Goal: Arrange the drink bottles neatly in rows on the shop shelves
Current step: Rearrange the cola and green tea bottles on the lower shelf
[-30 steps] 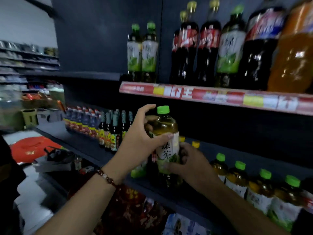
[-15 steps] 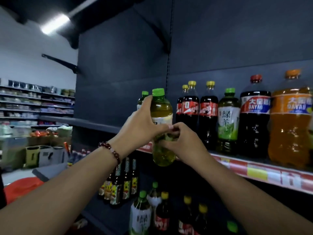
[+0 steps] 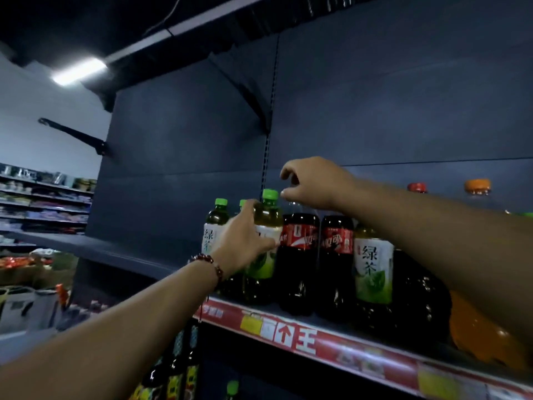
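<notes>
On the upper shelf [image 3: 340, 346], fronted by a red and yellow price strip printed with white characters, your left hand [image 3: 245, 241] curls its fingers round the shoulder and label of a green tea bottle [image 3: 266, 246] with a green cap. The bottle stands upright on the shelf, just beside a cola bottle [image 3: 300, 255] whose red label carries white script. Your right hand [image 3: 314, 183] hovers above that cola bottle's top with fingers loosely curled, holding nothing.

Left of the held bottle stands another green tea bottle [image 3: 215, 226], its white label reading 绿茶 only in part, and a third green cap shows behind your left hand. Right of the first cola stands a second cola bottle [image 3: 336, 261], then a green tea bottle [image 3: 373, 269] whose label plainly reads 绿茶 over a green leaf picture. Further right, your right forearm crosses a big dark soda bottle with a red cap [image 3: 416, 186] and an orange soda bottle [image 3: 484, 336] with an orange cap.

The shelf runs bare to the left of the tea bottles, and the dark back panel above them is open. Smaller bottles [image 3: 176, 373] stand on the shelf below.
</notes>
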